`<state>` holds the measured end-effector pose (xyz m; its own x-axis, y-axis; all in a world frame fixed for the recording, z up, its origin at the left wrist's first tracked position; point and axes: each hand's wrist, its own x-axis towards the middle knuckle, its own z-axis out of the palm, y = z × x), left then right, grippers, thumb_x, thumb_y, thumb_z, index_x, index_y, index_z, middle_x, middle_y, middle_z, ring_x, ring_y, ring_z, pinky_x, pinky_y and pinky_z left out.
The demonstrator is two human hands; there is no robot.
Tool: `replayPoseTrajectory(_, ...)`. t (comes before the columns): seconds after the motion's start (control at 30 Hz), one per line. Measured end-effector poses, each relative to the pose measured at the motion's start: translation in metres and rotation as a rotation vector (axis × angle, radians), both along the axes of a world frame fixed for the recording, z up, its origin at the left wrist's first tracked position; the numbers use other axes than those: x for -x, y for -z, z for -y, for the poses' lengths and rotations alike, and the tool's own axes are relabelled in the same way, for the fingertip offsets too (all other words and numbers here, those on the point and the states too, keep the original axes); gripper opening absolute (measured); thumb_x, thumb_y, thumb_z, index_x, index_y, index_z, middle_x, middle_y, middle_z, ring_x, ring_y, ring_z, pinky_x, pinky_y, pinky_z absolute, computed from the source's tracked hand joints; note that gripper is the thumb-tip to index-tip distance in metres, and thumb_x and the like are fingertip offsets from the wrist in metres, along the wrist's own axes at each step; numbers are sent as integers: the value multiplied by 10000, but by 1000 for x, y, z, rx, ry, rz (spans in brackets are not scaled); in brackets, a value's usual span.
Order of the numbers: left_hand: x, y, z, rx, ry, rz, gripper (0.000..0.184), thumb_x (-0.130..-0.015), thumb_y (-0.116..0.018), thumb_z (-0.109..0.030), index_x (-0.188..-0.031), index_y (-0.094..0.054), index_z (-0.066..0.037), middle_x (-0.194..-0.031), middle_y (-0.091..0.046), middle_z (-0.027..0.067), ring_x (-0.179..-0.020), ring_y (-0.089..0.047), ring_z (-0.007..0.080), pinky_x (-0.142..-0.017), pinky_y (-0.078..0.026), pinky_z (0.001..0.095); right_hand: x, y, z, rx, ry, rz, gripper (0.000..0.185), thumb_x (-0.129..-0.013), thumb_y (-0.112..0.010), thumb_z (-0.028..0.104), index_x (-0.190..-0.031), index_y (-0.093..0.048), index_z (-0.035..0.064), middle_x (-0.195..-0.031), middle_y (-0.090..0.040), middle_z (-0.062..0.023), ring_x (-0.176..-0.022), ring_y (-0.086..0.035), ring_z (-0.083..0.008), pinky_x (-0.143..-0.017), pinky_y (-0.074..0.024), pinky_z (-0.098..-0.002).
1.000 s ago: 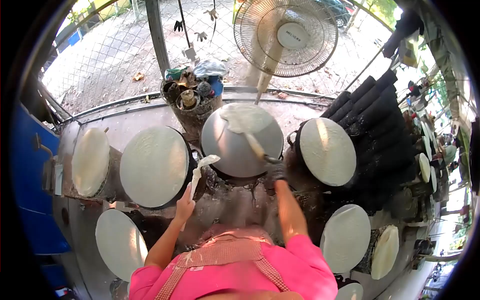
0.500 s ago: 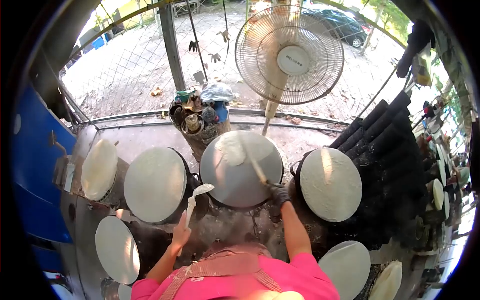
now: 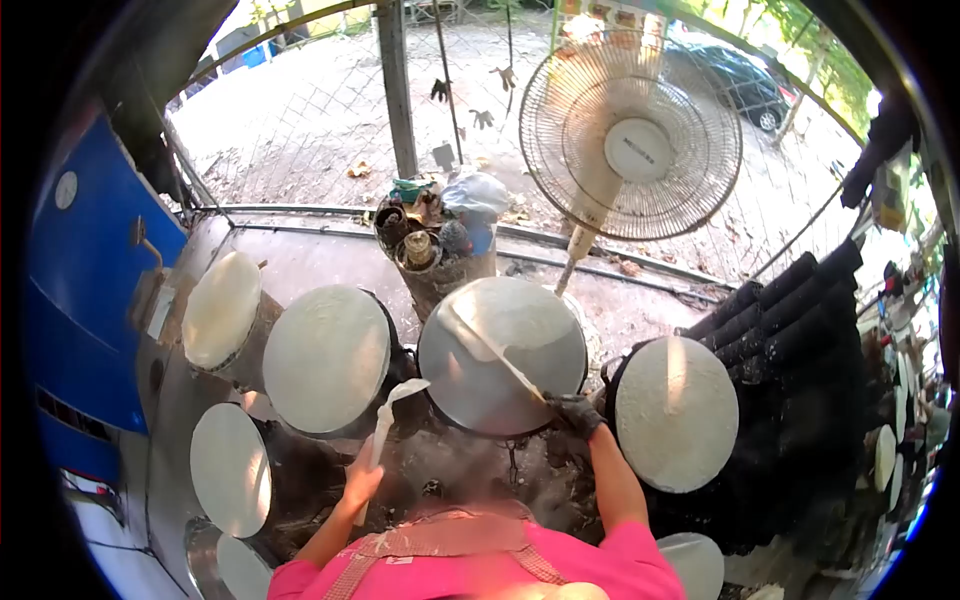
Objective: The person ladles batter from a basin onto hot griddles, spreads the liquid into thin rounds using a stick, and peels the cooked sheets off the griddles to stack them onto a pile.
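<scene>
My left hand (image 3: pixel 362 482) is closed round the pale handle of a ladle (image 3: pixel 382 430), whose batter-coated bowl tilts up near the front left rim of the middle griddle. In my right hand (image 3: pixel 578 412), which wears a dark glove, is a thin wooden spreader (image 3: pixel 512 368) that reaches across that griddle. The round grey griddle (image 3: pixel 475 400) carries a pale layer of wet batter (image 3: pixel 530 318) over its far part, while its near part shows bare metal. The spreader's far end lies in the batter at the upper left.
Round griddles covered with pale sheets stand left (image 3: pixel 328 360) and right (image 3: pixel 678 415); more are at the lower left. A large fan (image 3: pixel 632 140) rises behind, beside a cluttered drum (image 3: pixel 440 265). Wire fencing closes the back. A blue panel (image 3: pixel 85 290) stands at far left.
My right hand has swept the spreader across the griddle, and the batter now covers more of its far right side. The ladle's bowl has turned edge-on. The whole view has shifted.
</scene>
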<state>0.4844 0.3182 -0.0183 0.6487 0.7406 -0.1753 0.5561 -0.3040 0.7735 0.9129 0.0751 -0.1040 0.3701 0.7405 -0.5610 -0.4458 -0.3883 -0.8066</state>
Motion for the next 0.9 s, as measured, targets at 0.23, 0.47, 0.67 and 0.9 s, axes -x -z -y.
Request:
replayPoseTrajectory(0.23,28,-27,38,525,-283,49,639,-697,-466,5,-1288,-308,-176,-612,-476,27,-401,-425,114,-353,-364,252,-28,-67,-60,154,144,97,223,-743,-628,141,-958,-633,81,-736,-592,41,-600,-494,-53,-507,-401,-200)
replayPoseTrajectory(0.47,41,-41,61,585,-471,-21,642,-721,-436,59,-1289,-302,-208,-566,-433,16,-366,-370,91,-318,-315,244,-40,-21,-25,117,-421,592,467,-779,-489,222,-1196,-407,28,-971,-585,-98,-778,-586,-178,-613,-472,-268)
replayPoseTrajectory(0.67,69,-20,69,678,-567,109,631,-721,-409,49,-1288,-289,-199,-564,-402,3,-361,-342,70,-310,-296,220,-25,-81,-78,111,-232,440,204,-761,-576,90,-958,-625,71,-660,-576,36,-474,-420,-47,-416,-361,-204)
replayPoseTrajectory(0.9,73,-35,79,704,-662,128,637,-736,-330,55,-1309,-235,-207,-574,-374,7,-361,-305,67,-299,-260,218,-53,-20,-39,40,-303,207,227,-795,-541,186,-1009,-573,119,-803,-564,9,-634,-504,-68,-514,-396,-214)
